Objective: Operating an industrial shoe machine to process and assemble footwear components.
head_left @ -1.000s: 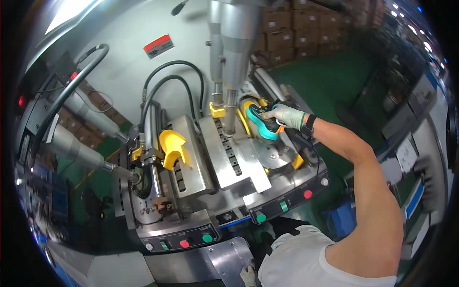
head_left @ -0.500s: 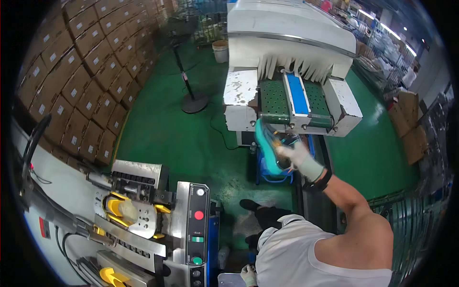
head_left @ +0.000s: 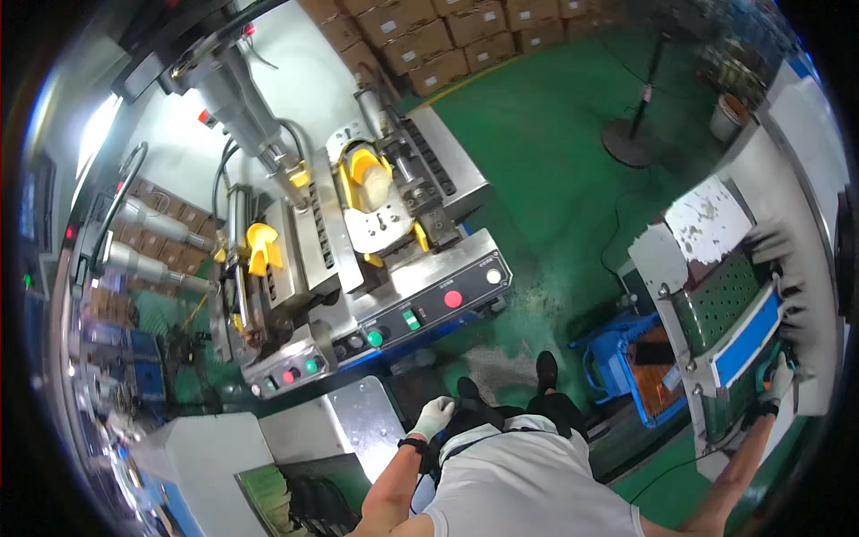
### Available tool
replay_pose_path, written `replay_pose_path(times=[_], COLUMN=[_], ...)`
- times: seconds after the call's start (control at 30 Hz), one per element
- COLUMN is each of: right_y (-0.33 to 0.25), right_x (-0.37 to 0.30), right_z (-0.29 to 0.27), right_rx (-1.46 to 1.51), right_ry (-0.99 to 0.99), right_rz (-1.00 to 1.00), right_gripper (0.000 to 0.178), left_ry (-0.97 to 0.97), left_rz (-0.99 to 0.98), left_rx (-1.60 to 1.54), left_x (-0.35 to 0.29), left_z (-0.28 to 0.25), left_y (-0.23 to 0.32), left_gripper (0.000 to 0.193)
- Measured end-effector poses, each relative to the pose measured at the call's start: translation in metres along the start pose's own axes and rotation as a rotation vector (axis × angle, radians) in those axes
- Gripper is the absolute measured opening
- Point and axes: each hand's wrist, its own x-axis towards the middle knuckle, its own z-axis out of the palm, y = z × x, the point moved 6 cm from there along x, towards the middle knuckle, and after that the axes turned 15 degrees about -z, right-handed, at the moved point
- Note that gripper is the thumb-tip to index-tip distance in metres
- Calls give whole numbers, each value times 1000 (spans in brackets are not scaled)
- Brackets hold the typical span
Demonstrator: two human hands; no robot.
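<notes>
My right hand, in a pale work glove, reaches far out to the right over a conveyor belt. Its fingers are closed on a teal shoe, mostly hidden by the hand and the machine's pale hanging strips. The shoe is at the mouth of the machine, on the near side of the blue centre strip. My left hand, gloved too, hangs beside my thigh near a metal plate. Its fingers are loosely curled, and nothing shows in them.
A pressing machine with yellow clamps and coloured buttons stands ahead on the left. Below the conveyor is a blue basket. A black stand rises from the green floor. Stacked cartons line the back.
My view has swung left, bringing the pressing machine toward the middle. My right hand has carried the teal shoe from before the conveyor to its mouth. More of my left hand now shows.
</notes>
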Motion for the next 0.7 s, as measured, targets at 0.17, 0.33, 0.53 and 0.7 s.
replay_pose_path(times=[0.17, 0.33, 0.53, 0.7], right_y=[-20, -143, -437, -578], right_x=[42, -91, -364, -468], right_z=[1, 90, 420, 614], right_rx=[-143, -513, 347, 533], right_ry=[-184, 219, -529, -1065], right_rz=[-323, -618, -481, -490], right_gripper=[44, 53, 43, 45], left_ry=[-64, 56, -5, 212], left_rz=[-241, -278, -364, -283], left_rx=[-117, -200, -350, -410], left_x=[-16, -40, -43, -54], left_z=[15, 3, -1, -31], left_y=[-56, -119, -195, -246], left_gripper=[29, 35, 36, 33])
